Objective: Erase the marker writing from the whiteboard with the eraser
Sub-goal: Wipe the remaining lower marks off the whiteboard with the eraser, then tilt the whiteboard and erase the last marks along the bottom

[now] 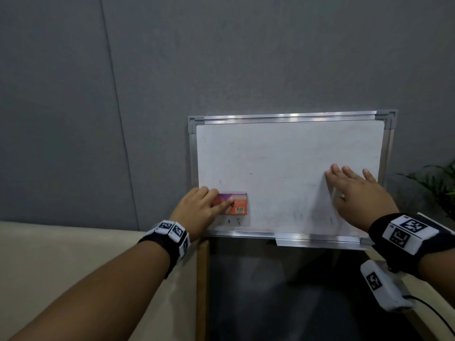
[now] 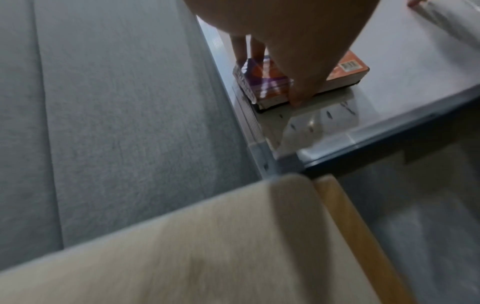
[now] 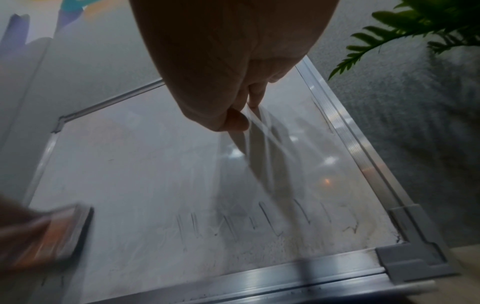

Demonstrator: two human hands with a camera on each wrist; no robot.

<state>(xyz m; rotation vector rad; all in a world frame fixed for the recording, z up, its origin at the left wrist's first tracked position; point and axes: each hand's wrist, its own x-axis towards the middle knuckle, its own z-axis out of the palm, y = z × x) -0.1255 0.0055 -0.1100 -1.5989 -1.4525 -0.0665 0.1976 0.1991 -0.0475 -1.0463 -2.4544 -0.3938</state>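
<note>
Two hands on the whiteboard (image 1: 283,156), leaning upright against the grey wall (image 1: 147,70): your right hand (image 1: 357,193) lies flat, fingers straight, at its lower right; your left hand (image 1: 199,210) grips the eraser (image 1: 237,204) at the lower-left corner, above leftover marker strokes (image 1: 234,221).

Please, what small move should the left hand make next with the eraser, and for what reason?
Probably slide the eraser down a little: dark marker strokes remain just below it, near the whiteboard bottom edge. The left hand grips it; the right hand lies flat on the board.
</note>
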